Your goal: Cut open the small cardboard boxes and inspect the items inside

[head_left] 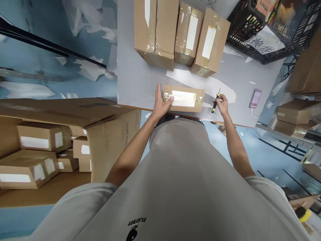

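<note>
A small taped cardboard box with a white label lies flat near the table's front edge. My left hand holds its left end, thumb on top near the label and fingers stretched along the side. To the right of the box, my right hand pinches a black and yellow utility knife. The thin blade points away from me, and the knife is apart from the box. Clear tape shines on both ends of the box.
Three taped cardboard boxes stand at the back of the grey table. A black plastic crate sits at the back right, and a phone lies at the right. On my left, a large open carton contains several boxes.
</note>
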The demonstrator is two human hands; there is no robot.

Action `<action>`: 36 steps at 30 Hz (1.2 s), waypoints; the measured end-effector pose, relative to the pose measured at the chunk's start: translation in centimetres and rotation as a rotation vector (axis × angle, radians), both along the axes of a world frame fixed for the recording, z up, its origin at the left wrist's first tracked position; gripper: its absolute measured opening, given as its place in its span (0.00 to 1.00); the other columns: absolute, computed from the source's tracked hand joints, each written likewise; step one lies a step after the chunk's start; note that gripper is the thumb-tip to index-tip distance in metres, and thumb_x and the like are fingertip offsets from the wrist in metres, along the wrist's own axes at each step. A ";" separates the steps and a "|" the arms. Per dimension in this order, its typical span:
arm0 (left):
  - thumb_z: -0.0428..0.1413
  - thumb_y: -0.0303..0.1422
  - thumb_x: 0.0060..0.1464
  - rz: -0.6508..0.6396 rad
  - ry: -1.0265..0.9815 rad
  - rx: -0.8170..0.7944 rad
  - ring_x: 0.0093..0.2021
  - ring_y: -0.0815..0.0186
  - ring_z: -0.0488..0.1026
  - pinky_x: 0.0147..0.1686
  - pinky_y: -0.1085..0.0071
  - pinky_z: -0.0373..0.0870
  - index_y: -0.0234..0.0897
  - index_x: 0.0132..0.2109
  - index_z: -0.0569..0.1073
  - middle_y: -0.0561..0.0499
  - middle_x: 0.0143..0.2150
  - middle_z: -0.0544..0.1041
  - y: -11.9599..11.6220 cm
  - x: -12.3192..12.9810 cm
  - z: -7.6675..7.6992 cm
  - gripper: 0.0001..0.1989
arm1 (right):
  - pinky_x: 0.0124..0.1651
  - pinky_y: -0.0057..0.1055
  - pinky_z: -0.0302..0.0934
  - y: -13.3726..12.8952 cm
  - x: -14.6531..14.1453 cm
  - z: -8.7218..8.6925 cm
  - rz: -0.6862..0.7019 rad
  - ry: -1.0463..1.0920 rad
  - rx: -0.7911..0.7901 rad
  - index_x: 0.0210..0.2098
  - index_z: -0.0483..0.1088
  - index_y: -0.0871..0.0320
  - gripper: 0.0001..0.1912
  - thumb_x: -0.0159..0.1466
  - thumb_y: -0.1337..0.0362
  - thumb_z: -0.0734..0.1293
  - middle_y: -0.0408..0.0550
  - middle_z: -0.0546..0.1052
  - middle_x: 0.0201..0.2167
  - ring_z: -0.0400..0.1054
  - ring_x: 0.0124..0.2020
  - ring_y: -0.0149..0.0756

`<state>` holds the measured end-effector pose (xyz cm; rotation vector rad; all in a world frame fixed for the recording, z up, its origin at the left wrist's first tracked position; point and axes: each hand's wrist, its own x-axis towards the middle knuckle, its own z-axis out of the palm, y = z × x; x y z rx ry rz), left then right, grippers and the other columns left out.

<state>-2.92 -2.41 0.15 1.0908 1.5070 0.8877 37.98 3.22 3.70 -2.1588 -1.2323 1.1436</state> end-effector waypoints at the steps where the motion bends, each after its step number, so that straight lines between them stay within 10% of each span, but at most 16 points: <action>1: 0.65 0.70 0.61 -0.031 0.022 0.046 0.91 0.42 0.39 0.87 0.45 0.43 0.51 0.87 0.54 0.41 0.91 0.45 0.1 -0.4 0.3 0.60 | 0.49 0.39 0.78 0.6 -0.3 0.9 0.031 0.072 0.026 0.55 0.75 0.50 0.21 0.68 0.46 0.69 0.46 0.80 0.45 0.80 0.39 0.41; 9: 0.72 0.72 0.49 -0.196 -0.028 0.114 0.89 0.28 0.43 0.84 0.31 0.47 0.49 0.73 0.76 0.41 0.90 0.46 1.2 -3.0 0.1 0.54 | 0.47 0.39 0.70 3.3 -8.8 9.1 0.643 -0.105 0.035 0.52 0.73 0.50 0.37 0.78 0.25 0.55 0.45 0.80 0.32 0.78 0.37 0.46; 17: 0.73 0.71 0.48 -0.328 -0.117 0.080 0.88 0.32 0.47 0.86 0.38 0.48 0.46 0.80 0.69 0.34 0.88 0.51 0.6 -4.2 -1.0 0.61 | 0.55 0.48 0.69 2.6 -20.7 11.1 1.285 -0.490 -0.142 0.65 0.67 0.62 0.28 0.85 0.48 0.49 0.62 0.88 0.46 0.82 0.48 0.60; 36: 0.77 0.60 0.53 -0.323 -0.246 0.124 0.89 0.35 0.47 0.87 0.42 0.47 0.45 0.80 0.69 0.37 0.88 0.53 0.7 -3.3 -2.6 0.55 | 0.53 0.44 0.69 2.1 -27.3 13.2 1.487 -0.801 -0.256 0.68 0.65 0.69 0.24 0.85 0.65 0.48 0.74 0.85 0.54 0.82 0.57 0.59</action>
